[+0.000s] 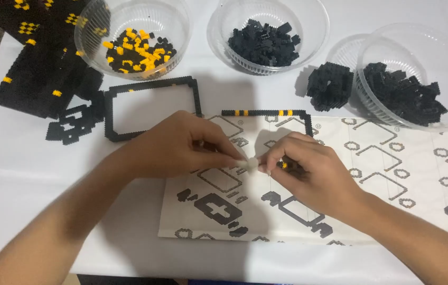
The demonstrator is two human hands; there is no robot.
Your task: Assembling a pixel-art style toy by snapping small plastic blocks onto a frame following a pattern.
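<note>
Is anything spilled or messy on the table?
One thing: a clump of small black building bricks sits loose on the white tablecloth, outside the clear plastic bowl of black bricks beside it. The other bricks stay in their bowls.

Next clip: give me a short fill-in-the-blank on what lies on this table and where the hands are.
1. The left bowl holds black and ____ bricks.
2. Left hand and right hand meet above the printed ____ sheet.
3. The black rectangular frame lies ____ the left bowl, toward the person.
4. The number of clear bowls holding only black bricks is ____.

Missing words: yellow; instruction; below; two
</note>
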